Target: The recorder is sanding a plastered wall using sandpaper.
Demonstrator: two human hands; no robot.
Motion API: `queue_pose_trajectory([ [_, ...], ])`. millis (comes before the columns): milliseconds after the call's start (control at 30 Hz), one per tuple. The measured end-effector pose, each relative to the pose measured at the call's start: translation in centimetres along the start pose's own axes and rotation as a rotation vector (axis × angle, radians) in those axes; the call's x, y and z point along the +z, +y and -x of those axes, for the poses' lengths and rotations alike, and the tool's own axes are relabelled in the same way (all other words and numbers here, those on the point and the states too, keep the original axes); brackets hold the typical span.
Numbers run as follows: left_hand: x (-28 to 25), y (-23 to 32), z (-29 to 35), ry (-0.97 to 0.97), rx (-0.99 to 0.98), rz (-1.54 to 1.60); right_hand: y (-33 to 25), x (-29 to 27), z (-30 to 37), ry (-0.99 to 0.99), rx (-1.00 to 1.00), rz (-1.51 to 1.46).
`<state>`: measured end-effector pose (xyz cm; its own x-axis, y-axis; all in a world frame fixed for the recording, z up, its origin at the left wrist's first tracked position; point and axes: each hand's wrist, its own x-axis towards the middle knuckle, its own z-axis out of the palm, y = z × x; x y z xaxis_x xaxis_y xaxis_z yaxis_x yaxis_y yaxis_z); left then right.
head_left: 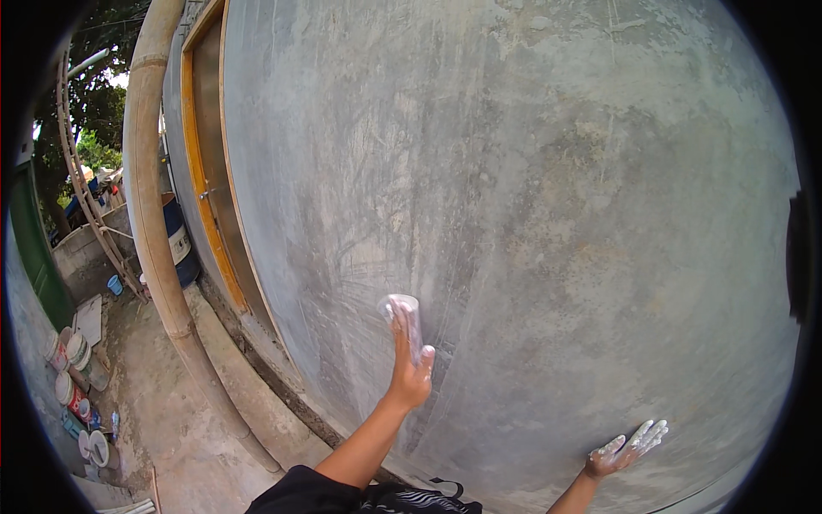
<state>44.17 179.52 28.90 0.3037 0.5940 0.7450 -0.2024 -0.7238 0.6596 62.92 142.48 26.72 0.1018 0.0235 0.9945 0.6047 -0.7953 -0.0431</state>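
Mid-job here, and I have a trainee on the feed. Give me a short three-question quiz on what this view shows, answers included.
1. Which hand partly covers the pale piece at the grey wall?

2. True or false: the other hand is carrying a bucket.

3. Fill in the blank: the door frame at the picture's left is ____ in colour.

Key:
1. The left hand.
2. False: the right hand has white smears on it and shows nothing carried.
3. Orange-yellow.
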Motion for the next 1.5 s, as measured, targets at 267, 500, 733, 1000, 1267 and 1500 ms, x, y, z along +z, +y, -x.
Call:
queue_pose_trajectory([
  [267, -1.6, -2.2, 0.8, 0.049, -0.282, 0.295, -0.4, -0.3, 0.0, -0.016, 0.019, -0.026],
  [500, 3.4, 3.7, 2.2, -0.173, 0.041, 0.184, -0.1, -0.6, -0.5, -0.015, 0.026, -0.076],
  [733, 4.4, 3.3, 0.7, -0.015, 0.081, 0.22, 1.7, -4.0, -0.5, -0.065, 0.155, -0.328],
  [1000, 7.3, 6.5, 2.0, -0.028, 0.156, 0.176, 22.2, -0.9, 11.7, 0.084, 0.02, -0.029],
  [1267, 4.4, 4.5, -0.1, 0.091, -0.261, 0.417, 17.7, -1.1, 7.6, 0.077, -0.002, -0.136],
  [1500, 5.8, 7.5, -0.1, 0.095, -0.261, 0.411, 17.0, -1.3, 7.3, 0.052, 0.056, -0.185],
])
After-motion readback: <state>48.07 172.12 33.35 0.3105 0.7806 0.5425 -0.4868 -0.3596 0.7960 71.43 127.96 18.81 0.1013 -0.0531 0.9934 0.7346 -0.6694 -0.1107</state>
